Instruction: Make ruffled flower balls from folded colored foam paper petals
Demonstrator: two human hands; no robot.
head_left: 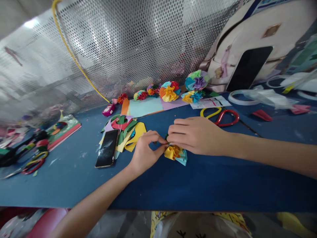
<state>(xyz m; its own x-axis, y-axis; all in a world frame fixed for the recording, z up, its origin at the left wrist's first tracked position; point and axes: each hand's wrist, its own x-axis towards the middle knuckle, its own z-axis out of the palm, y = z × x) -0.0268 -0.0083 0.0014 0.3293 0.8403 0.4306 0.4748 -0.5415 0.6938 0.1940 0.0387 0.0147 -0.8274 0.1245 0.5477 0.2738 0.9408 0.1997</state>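
Observation:
Near the middle of the blue table, a crumpled paper flower (173, 152) in yellow and light blue shows below my fingers. My left hand (149, 149) is closed, thumb and forefinger pinching the flower's upper edge from the left. From the right, my right hand (195, 135) bends its fingers over the same spot and covers part of the flower. A dark green bit shows between the two hands; what the right fingertips grip there is partly hidden. Scissors with yellow and red handles (226, 116) lie just beyond my right hand, their blades mostly out of sight.
Left of my hands, a phone (107, 148) rests on coloured paper scraps (122, 127). Several finished paper flowers (169, 91) stand along the perforated metal panel (138, 43). Another phone (249, 67) leans on a pale backpack (257, 36). More scissors (36, 162) lie at far left.

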